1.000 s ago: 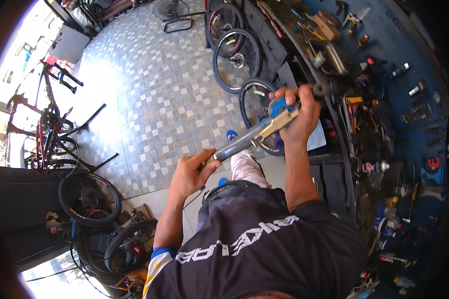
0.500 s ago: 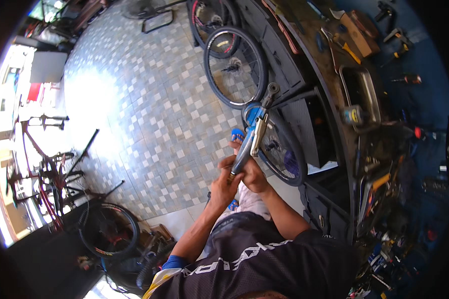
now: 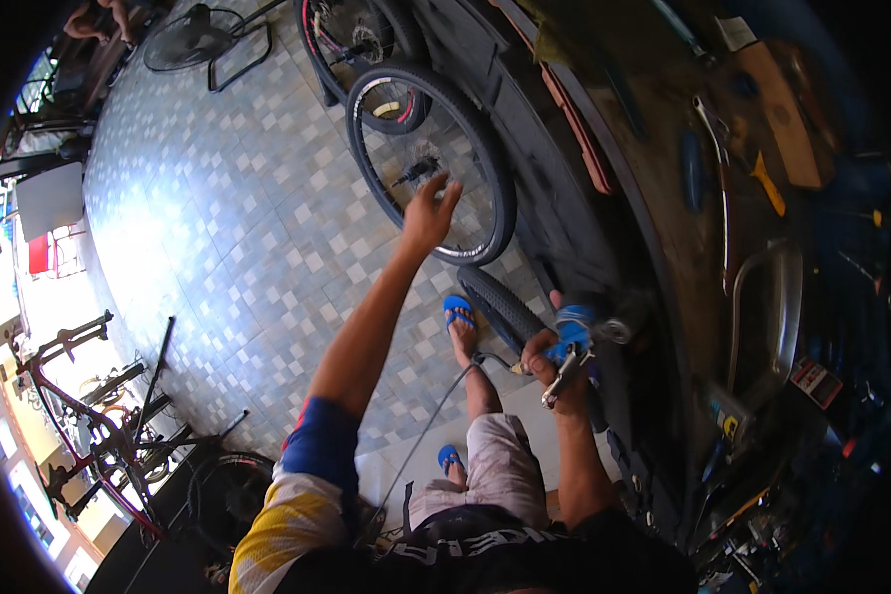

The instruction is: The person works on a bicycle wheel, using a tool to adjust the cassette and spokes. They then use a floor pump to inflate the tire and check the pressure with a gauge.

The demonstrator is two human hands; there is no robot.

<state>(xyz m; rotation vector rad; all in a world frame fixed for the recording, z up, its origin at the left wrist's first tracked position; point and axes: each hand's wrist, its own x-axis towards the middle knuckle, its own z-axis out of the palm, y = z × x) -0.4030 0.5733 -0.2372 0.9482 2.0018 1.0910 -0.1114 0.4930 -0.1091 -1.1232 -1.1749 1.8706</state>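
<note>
My right hand [image 3: 543, 364] is closed around a tyre inflator [image 3: 570, 332] with a blue round head and a silver lever, beside the dark cabinet. A thin grey air hose [image 3: 421, 436] runs from near that hand down towards my waist. My left hand [image 3: 430, 216] is stretched forward, fingers apart and holding nothing. It overlaps the lower part of a bicycle wheel [image 3: 503, 188] with a black tyre; whether it touches the wheel, I cannot tell. Another wheel's tyre [image 3: 502, 309] shows below it, partly hidden by my right hand and the inflator.
A pink-marked wheel [image 3: 406, 40] leans behind the nearer one. The workbench on the right carries a yellow-handled tool [image 3: 768, 186], a metal tray [image 3: 788, 307] and several other tools. A floor fan [image 3: 190, 38] stands far left; bicycle frames [image 3: 89, 445] are at the left.
Both hands were together on the inflator. The left has let go and reached forward to the wheel, while the right has carried the inflator to the right. The view has shifted.
</note>
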